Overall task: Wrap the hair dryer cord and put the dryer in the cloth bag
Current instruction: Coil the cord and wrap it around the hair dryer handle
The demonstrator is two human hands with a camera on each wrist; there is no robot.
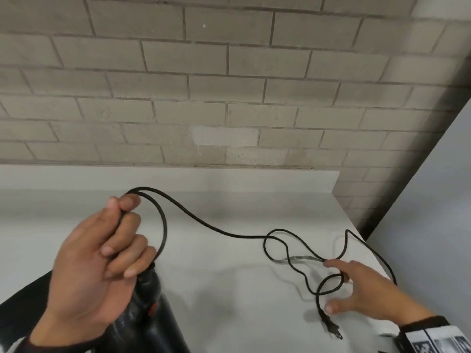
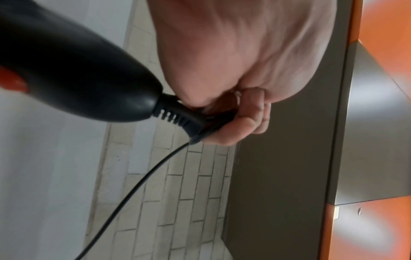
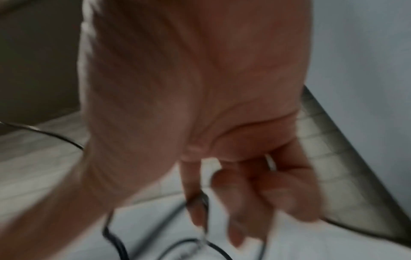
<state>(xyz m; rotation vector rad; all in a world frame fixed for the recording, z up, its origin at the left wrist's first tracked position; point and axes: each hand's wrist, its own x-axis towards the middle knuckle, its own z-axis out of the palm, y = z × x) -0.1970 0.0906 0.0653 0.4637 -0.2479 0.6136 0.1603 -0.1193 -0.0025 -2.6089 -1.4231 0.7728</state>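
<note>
Head view shows your left hand [image 1: 96, 253] pinching a cord [image 1: 219, 231] loop at the dryer [image 1: 150, 309] handle, anchoring it, while your right hand [image 1: 362, 291] fingers spread over slack on the bench [image 1: 229, 289].

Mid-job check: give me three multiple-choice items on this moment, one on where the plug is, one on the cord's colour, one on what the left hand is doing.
1. Where does the plug lie?
A. on the white tabletop, near the right hand
B. in a wall socket
C. inside the left fist

2. What colour is the cord?
A. white
B. black
C. orange

3. What is the left hand doing?
A. lying flat on the table
B. gripping a loop of cord where it leaves the hair dryer
C. hanging idle, holding nothing

Answers: 1 A, the prongs rest on the tabletop just below the right thumb. 2 B, it is black along its whole visible run. 3 B, the fingers curl round the looped cord at the dryer's handle end.
</note>
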